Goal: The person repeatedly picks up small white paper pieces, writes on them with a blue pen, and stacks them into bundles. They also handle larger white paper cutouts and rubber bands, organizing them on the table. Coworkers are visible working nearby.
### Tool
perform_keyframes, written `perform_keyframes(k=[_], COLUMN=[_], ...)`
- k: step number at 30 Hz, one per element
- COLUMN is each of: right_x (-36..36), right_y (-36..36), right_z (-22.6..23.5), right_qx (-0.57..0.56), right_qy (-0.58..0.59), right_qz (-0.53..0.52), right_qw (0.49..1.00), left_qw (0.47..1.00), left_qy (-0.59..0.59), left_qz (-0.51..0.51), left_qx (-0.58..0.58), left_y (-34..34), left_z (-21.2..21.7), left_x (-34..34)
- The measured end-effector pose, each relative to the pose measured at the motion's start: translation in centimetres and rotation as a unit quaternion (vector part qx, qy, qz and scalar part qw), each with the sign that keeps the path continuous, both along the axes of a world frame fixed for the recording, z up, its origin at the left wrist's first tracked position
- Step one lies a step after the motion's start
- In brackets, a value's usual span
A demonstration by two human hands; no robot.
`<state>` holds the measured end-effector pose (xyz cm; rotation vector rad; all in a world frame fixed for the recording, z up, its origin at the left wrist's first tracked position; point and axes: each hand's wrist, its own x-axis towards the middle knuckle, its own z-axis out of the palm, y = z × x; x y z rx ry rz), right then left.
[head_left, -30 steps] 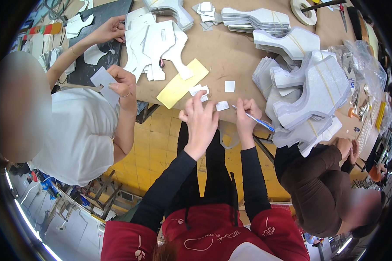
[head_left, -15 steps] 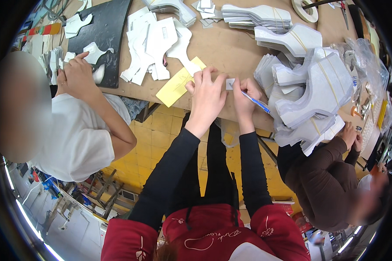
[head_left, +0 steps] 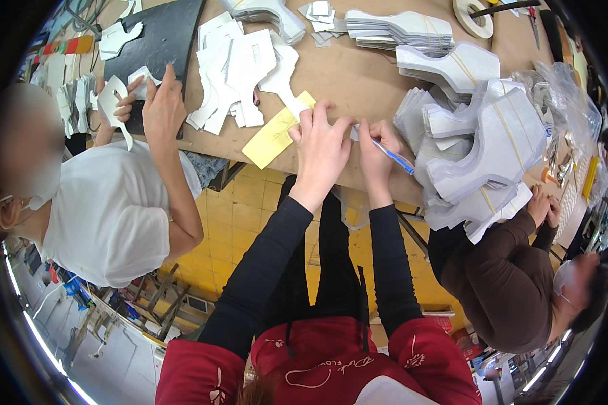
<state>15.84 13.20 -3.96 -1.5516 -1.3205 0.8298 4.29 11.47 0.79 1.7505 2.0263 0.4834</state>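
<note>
A small white cut piece (head_left: 353,130) lies on the brown worktable (head_left: 358,74) near its front edge, almost covered by two hands working close together. The left hand (head_left: 321,145) lies flat, fingers spread, pressing the piece down; the right hand (head_left: 375,150) is clenched around a blue pen (head_left: 393,156) whose tip meets the piece. Just left of the hands, a yellow paper strip (head_left: 275,131) lies slanted across the table's edge, partly under a white paddle-shaped cutout (head_left: 282,74). To the right rise stacks of grey shaped boards (head_left: 486,145) bound with rubber bands. At far left, a person in a white shirt (head_left: 108,209) handles a white cutout (head_left: 115,101) beside a black mat (head_left: 162,40); at right, a person in a brown top (head_left: 507,283) leans at the table.
</note>
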Motion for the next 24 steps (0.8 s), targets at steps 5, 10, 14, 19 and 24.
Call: perform_keyframes(k=[5, 10, 14, 19, 24], right_x=[0.01, 0.14, -0.06, -0.02, 0.13], right_y=[-0.05, -0.15, -0.05, -0.09, -0.19], right_z=[-0.04, -0.1, -0.15, -0.19, -0.39], right_qx=[0.012, 0.008, 0.012, 0.022, 0.023], right_qy=[-0.02, -0.026, 0.013, -0.037, -0.043], right_qz=[0.007, 0.014, -0.024, -0.016, -0.011], right_qw=[1.0, 1.0, 1.0, 0.999, 0.999], left_qw=[1.0, 1.0, 1.0, 1.0, 1.0], left_qy=[0.008, -0.007, -0.001, 0.0, 0.001], left_qz=[-0.002, -0.005, -0.007, -0.002, -0.004], left_qx=[-0.002, -0.014, -0.02, -0.031, -0.023], left_y=[0.16, 0.36, 0.64, 0.8, 0.83], left_z=[-0.04, 0.03, 0.14, 0.24, 0.3], left_x=[-0.03, -0.16, -0.12, -0.01, 0.03])
